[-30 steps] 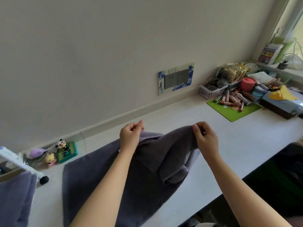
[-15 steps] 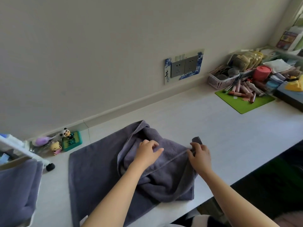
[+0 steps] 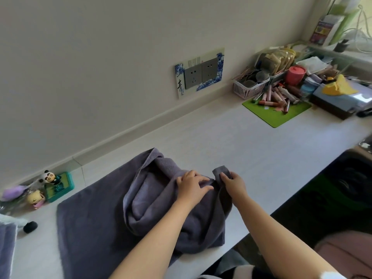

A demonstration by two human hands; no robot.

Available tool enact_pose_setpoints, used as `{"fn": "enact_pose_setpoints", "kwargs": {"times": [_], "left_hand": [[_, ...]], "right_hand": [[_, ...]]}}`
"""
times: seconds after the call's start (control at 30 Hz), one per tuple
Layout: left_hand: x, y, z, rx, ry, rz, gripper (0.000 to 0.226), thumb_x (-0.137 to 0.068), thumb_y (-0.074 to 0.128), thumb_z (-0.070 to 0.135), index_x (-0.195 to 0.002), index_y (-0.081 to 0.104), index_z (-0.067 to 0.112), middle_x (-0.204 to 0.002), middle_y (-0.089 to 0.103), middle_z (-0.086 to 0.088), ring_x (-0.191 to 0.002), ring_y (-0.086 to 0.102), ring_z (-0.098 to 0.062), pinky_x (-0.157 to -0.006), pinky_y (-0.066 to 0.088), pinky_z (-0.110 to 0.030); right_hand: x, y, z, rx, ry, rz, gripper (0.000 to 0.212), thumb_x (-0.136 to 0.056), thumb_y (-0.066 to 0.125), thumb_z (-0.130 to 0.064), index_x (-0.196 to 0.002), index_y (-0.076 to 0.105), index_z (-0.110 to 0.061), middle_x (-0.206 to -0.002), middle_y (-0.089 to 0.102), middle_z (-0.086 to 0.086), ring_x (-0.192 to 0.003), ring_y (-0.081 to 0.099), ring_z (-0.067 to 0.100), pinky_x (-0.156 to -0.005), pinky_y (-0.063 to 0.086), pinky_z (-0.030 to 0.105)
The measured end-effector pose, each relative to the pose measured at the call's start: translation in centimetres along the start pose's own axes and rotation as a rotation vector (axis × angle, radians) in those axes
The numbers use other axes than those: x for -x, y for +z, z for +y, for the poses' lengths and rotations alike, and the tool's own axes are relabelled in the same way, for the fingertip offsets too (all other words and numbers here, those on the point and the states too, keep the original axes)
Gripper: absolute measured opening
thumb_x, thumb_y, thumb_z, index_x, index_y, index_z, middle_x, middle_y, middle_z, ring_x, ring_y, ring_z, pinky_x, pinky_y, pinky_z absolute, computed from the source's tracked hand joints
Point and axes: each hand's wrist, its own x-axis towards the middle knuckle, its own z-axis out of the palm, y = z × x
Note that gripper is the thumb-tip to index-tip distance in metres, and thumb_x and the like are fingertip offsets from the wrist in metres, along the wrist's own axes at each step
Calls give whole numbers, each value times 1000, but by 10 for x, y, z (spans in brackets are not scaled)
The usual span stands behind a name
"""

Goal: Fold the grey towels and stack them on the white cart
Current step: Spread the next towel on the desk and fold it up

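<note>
A dark grey towel [image 3: 94, 224] lies on the white counter [image 3: 231, 146], its left half flat and its right half bunched in loose folds. My left hand [image 3: 191, 185] rests on the bunched part with its fingers stretched flat toward the right. My right hand [image 3: 233, 183] pinches a corner of the towel that sticks up at the right end of the bunch. Another grey towel [image 3: 6, 250] shows at the far left edge, beside a white cart part [image 3: 14, 220] with a black wheel.
Small toy figures and a green box [image 3: 58, 187] stand against the wall at the left. A green mat [image 3: 276, 111] with tubes, a white basket [image 3: 249, 87], a red cup [image 3: 295, 75] and boxes crowd the right end. A wall socket plate [image 3: 199, 73] is behind.
Both hands brought the lifted towel edge down onto the counter. My left hand let go and now lies flat on the towel; my right hand still pinches the corner.
</note>
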Motion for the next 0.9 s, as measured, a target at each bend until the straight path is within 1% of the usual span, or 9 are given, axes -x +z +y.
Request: {"fn": "enact_pose_setpoints", "kwargs": {"times": [0.07,0.17,0.27,0.4,0.5,0.6,0.67,0.8,0.9], "left_hand": [[-9,8,2,4,-55,-41,35,-82,62,51,-114,64,37,-122,51,6,-122,40,-13,-98,24,-34],[-14,15,-1,8,-123,-68,34,-81,63,52,-112,64,39,-118,51,6,-120,40,-15,-95,24,-34],[-20,24,-4,17,-169,-39,26,-83,60,51,-104,68,38,-115,53,5,-118,41,-17,-94,24,-34],[-27,26,-5,104,-232,15,25,-85,58,51,-90,72,32,-108,65,7,-110,52,-19,-91,31,-37],[-28,14,-2,300,-249,32,21,-89,58,41,-80,66,24,-91,69,5,-95,58,-19,-89,38,-35],[-29,-12,8,444,-281,147,24,-97,45,31,-88,56,11,-87,59,-2,-87,53,-22,-76,37,-30],[-32,-33,20,479,-319,216,24,-101,35,28,-91,49,11,-85,53,-2,-85,48,-22,-74,33,-30],[-45,-73,44,582,-268,297,26,-102,31,27,-85,43,10,-73,44,1,-74,42,-19,-63,32,-34],[-60,-98,65,672,-173,368,31,-101,35,30,-85,49,8,-76,50,-1,-75,46,-18,-67,37,-32]], "right_hand": [[-2,-6,3,-38,15,-4,23,-91,56,-21,-97,63,1,-95,67,18,-90,61,27,-79,46,35],[-1,-15,11,-60,25,-4,23,-92,56,-19,-97,62,3,-88,64,14,-79,55,20,-70,41,31],[-3,-25,22,-78,52,37,22,-93,55,-19,-95,61,2,-84,60,11,-77,52,18,-63,38,29],[-4,-37,29,-170,84,33,12,-95,52,-19,-92,60,-10,-81,60,4,-77,53,17,-59,40,25],[-4,-43,28,-259,122,11,15,-96,49,-18,-94,59,-7,-83,59,7,-80,54,20,-69,45,30],[-2,-45,17,-338,144,-17,22,-98,45,-22,-103,58,-4,-96,61,11,-92,57,23,-85,47,39],[-1,-47,7,-411,144,-48,23,-100,42,-23,-106,58,-7,-98,62,9,-95,58,23,-87,49,37],[-3,-54,-19,-641,197,-115,26,-100,43,-27,-104,59,-7,-90,61,10,-85,59,23,-79,50,35],[-14,-73,-50,-811,238,-79,20,-96,52,-24,-92,57,-6,-74,60,7,-66,58,18,-59,49,31]]}}
